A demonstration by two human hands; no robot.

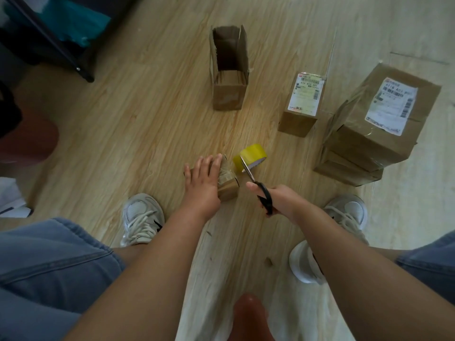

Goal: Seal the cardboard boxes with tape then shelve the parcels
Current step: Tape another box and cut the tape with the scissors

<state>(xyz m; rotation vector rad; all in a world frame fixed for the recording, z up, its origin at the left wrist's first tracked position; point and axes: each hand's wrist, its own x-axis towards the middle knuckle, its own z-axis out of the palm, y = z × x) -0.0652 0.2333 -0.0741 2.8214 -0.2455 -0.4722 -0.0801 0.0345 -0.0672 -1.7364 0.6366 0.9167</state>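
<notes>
Black scissors (257,187) sit in the right hand (278,201), whose fingers are curled through and around the handles. The blades run forward and a little to the left from that grip. Whether they are parted I cannot tell, as they read as one thin line.

Just past the blade tips lies the yellow tape roll (252,155), on the wooden floor (147,119). It is close enough that the tips overlap it in the view. Immediately left of the blades is the small box (229,184), already crossed by tape on top. The left hand (204,179) presses flat on it with fingers straight, pinning it rather than gripping.

So the cut, as I judge it, falls in the narrow gap between box and roll. The scissors' long axis points right at that gap, and the right hand is the nearer one. If a strip bridges that gap, it is too faint to make out.

Farther ahead of the grip stands an open box (229,94) with its flaps up, not yet sealed. Ahead and to the right is a labelled box (301,104), and beyond it, farther right, a stack of boxes (364,141). A dark rack (64,52) stands well apart — far forward-left.
</notes>
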